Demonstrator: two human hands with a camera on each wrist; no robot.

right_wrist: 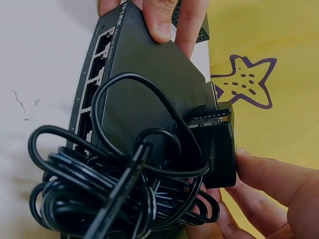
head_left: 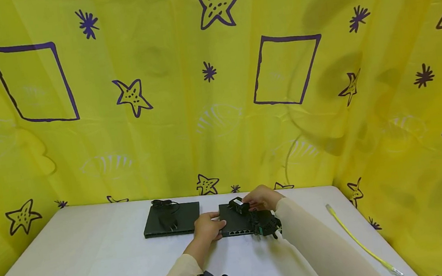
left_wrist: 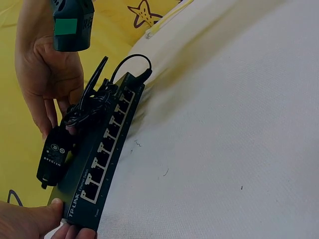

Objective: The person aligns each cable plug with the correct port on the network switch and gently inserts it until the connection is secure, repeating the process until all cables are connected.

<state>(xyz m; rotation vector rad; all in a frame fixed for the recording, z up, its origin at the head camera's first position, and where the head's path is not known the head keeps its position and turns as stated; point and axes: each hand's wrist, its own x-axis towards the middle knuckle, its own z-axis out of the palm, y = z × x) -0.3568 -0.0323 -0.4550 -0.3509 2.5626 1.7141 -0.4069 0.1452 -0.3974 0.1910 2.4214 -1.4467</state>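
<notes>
A black TP-LINK Ethernet switch (head_left: pixel 231 225) with a row of ports along its near side is at the back middle of the white table. My left hand (head_left: pixel 207 228) grips its left end, thumb on top and fingers underneath. On top of the switch sits a black Netgear power adapter (right_wrist: pixel 222 144), its coiled cable (right_wrist: pixel 94 191) heaped over the right part. My right hand (head_left: pixel 264 197) holds the adapter from the far side, with the thumb (right_wrist: pixel 261 172) against its end. Some right fingers are hidden behind the adapter and switch.
Left of my hands lies a larger flat black box (head_left: pixel 153 227) with another adapter (head_left: pixel 167 220) and cable on it. A yellow network cable (head_left: pixel 355 239) lies along the table's right side. A yellow patterned curtain (head_left: pixel 179 138) hangs behind the white table (head_left: pixel 87 265).
</notes>
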